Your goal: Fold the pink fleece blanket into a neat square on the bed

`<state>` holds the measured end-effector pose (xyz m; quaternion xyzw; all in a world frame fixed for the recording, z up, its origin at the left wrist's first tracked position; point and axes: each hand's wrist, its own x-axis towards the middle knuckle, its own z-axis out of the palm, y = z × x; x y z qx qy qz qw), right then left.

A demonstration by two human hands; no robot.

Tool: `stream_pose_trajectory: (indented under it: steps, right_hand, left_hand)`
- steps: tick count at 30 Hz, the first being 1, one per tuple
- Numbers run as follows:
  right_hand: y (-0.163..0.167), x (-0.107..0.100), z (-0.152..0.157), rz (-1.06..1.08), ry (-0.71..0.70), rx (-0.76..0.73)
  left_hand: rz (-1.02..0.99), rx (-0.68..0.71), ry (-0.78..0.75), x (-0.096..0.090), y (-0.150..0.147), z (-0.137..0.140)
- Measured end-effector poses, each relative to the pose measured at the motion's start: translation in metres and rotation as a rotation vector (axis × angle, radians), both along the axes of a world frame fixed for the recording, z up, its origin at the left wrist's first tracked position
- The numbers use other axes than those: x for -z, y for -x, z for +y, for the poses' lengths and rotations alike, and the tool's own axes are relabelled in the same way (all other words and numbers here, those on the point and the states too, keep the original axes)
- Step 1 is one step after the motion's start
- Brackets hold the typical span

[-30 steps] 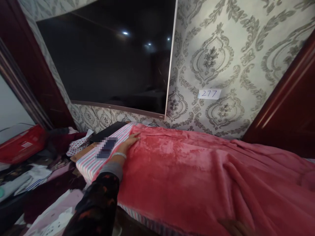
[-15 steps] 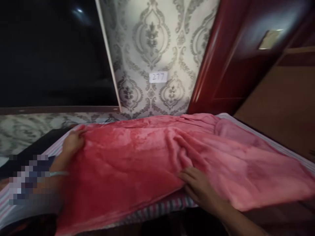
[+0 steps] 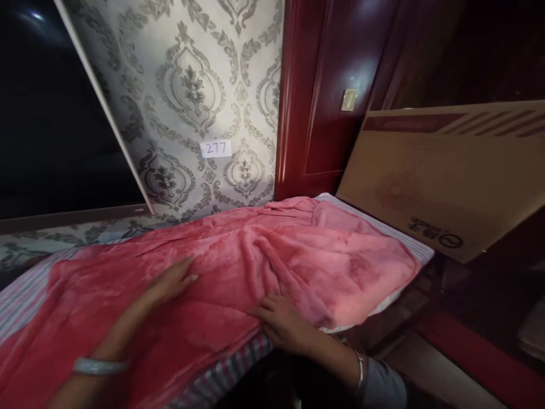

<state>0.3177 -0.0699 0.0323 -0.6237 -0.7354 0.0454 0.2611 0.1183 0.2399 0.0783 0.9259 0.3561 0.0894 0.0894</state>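
Note:
A plush pink-red blanket lies spread over a surface, with a raised ridge of folds near its middle. My left hand rests on its left half, fingers stretched out and thumb apart, nothing held. At the near edge, just below the folds, my right hand has bent fingers closed on the blanket; the thumb's underside is hidden. Beneath the blanket a striped sheet shows along the front, at the left and at the far right.
A large cardboard box leans at the right beside a dark red wooden door frame. Behind stands a patterned wall with a paper label reading 277. A dark screen hangs at the left.
My left hand has left the blanket's far left edge and moved right and inward onto its top. My right hand stays at the near edge. The view has swung to the right.

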Motion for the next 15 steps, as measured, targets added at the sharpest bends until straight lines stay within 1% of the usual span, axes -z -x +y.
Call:
stream_pose_trajectory:
  steps: [2, 3, 5, 7, 9, 12, 13, 15]
  right_hand:
    - [-0.01, -0.004, -0.017, 0.099, -0.091, -0.021]
    - [-0.02, -0.004, -0.027, 0.148, -0.15, 0.002]
    - [-0.049, 0.001, -0.052, 0.218, -0.272, 0.124]
    - [-0.09, 0.01, -0.08, 0.26, -0.359, 0.313]
    - [-0.135, 0.019, -0.11, 0.308, -0.394, 0.546]
    - [-0.198, 0.022, -0.147, 0.364, -0.342, 0.965]
    - [-0.216, 0.02, -0.156, 0.368, -0.324, 1.08]
    - [-0.25, 0.012, -0.167, 0.362, -0.312, 1.239]
  left_hand:
    - [0.039, 0.09, 0.003, 0.012, -0.025, -0.028]
    - [0.052, 0.111, -0.012, 0.02, -0.032, -0.04]
    - [0.084, 0.099, -0.081, 0.037, -0.04, -0.059]
    - [0.104, 0.041, -0.189, 0.052, -0.041, -0.069]
    - [0.107, 0.002, -0.276, 0.064, -0.041, -0.07]
    - [0.106, 0.0, -0.328, 0.073, -0.041, -0.064]
    - [0.098, 0.004, -0.333, 0.074, -0.041, -0.061]
    - [0.076, 0.012, -0.3, 0.077, -0.04, -0.055]
